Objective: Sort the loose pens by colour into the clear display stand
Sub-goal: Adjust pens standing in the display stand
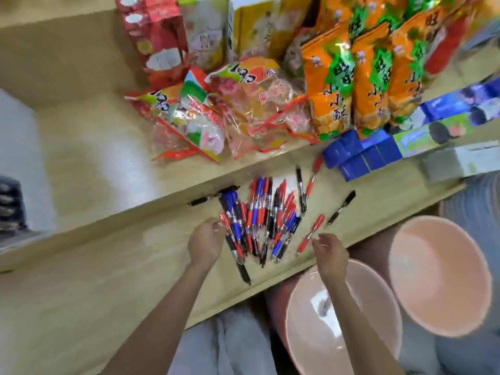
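A heap of loose red, blue and black pens [259, 217] lies on the pale wooden shelf [108, 266]. A few pens lie apart: a black one [341, 207] at the right, a black one [301, 189] and a red one [313, 177] behind the heap, another black one [203, 200] at the left. My left hand [205, 243] rests at the heap's left edge, fingers curled onto the pens there. My right hand [331, 254] is beside a lone red pen [311, 234], fingertips pinched at its middle. No clear display stand shows in the head view.
Snack bags [351, 77] and jelly packs [216, 112] fill the upper shelf, with blue boxes [362, 155] at its right. Two pink plastic basins [341, 320] [438, 274] stand below the shelf's front edge at the right. The shelf's left part is bare wood.
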